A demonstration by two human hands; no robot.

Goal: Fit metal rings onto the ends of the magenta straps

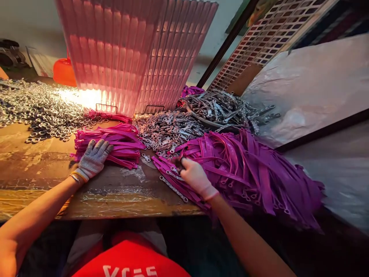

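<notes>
My desk (46,161) is brown and scuffed, with shiny film along its front edge; bright light glows at the left against a pale wall (43,21). A ridged panel (115,54) stands upright across the back and hides what lies behind it. An orange thing (63,72) sits just left of it, a lattice (259,36) leans at the right, and a pale sheet (323,73) spreads below that. Metal rings (49,115) heap at the left, and metal links (170,130) lie loose in the middle. Behind the links, a bowl (203,121) brims with more metal pieces. My left hand (93,158), gloved, lies unclenched on a bundle of purple straps (115,140). My right hand (196,177) is curled at the near-left side of a bigger strap pile (250,165); I can't tell whether it grips any.
</notes>
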